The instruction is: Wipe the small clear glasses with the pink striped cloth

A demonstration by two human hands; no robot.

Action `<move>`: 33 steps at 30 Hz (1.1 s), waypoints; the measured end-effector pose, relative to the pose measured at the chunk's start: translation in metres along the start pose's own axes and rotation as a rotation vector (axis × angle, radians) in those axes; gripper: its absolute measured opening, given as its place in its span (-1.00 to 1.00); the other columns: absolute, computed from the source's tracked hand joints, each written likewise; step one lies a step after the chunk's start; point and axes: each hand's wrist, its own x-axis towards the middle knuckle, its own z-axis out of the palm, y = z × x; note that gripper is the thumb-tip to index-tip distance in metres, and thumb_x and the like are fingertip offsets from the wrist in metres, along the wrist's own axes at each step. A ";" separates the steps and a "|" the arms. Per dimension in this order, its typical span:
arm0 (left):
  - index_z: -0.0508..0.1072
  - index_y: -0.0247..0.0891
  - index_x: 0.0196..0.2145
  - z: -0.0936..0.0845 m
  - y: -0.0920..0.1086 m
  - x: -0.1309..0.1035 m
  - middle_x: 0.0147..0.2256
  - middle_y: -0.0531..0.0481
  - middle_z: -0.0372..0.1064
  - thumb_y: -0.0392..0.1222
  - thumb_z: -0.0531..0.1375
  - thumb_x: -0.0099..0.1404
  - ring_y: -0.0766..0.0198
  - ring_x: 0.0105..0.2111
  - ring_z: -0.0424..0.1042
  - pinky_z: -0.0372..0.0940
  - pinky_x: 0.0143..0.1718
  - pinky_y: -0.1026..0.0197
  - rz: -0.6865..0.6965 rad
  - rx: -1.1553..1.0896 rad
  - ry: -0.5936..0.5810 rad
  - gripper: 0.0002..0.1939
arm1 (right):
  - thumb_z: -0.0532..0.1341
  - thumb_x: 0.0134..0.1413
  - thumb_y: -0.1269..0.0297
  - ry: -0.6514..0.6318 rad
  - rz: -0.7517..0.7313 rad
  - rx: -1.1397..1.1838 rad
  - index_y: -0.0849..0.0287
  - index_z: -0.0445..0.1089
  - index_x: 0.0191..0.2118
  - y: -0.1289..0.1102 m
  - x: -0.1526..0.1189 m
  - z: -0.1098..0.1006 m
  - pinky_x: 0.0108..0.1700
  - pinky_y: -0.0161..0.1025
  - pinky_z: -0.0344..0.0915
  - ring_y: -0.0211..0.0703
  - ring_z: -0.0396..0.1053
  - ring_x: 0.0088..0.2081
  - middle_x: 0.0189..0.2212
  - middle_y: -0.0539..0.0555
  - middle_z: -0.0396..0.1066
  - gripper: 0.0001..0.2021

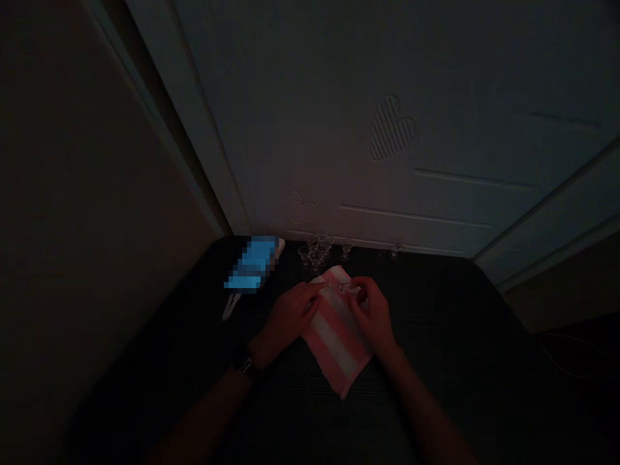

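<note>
The scene is very dim. A pink and white striped cloth [339, 342] lies on a dark table [436, 336]. My left hand [290, 316] rests on the cloth's left edge and grips its top. My right hand [372, 310] pinches the cloth's top right, where a small clear glass [339, 286] seems to lie between both hands. Behind the cloth stands a cluster of several small clear stemmed glasses [317, 250].
A glowing blue screen [252, 263] stands at the table's back left. One more small glass [394, 250] stands apart at the back. A pale panelled door with heart cut-outs [392, 129] rises behind the table. A wall [72, 226] stands to the left.
</note>
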 end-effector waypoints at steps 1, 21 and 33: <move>0.33 -0.22 -0.09 0.000 0.001 0.000 -0.21 -0.03 0.36 -0.29 -0.02 0.30 0.25 -0.20 0.34 0.27 -0.13 0.16 0.021 -0.002 -0.011 -0.74 | 0.07 0.05 0.34 0.008 -0.010 0.012 0.14 0.22 -0.16 -0.001 0.000 -0.001 -0.30 -0.28 0.22 -0.25 0.25 -0.40 -0.31 0.02 0.28 -0.80; 0.40 -0.20 -0.23 0.007 0.015 -0.002 -0.13 0.00 0.33 -0.35 0.06 0.23 0.23 -0.06 0.25 0.14 0.05 0.07 0.162 -0.018 -0.157 -0.81 | 0.06 0.05 0.39 -0.187 -0.092 -0.072 0.15 0.13 0.03 0.007 -0.002 0.010 -0.07 -0.12 0.23 -0.11 0.28 -0.12 -0.12 0.13 0.30 -0.63; 0.37 -0.16 -0.11 0.002 0.017 -0.002 -0.07 0.01 0.32 -0.34 0.07 0.23 0.23 0.00 0.22 0.11 0.07 0.08 0.179 -0.008 -0.172 -0.72 | 0.01 0.06 0.44 -0.200 -0.093 -0.049 0.15 0.17 -0.01 0.007 -0.003 0.009 -0.06 -0.13 0.24 -0.13 0.30 -0.11 -0.13 0.12 0.32 -0.67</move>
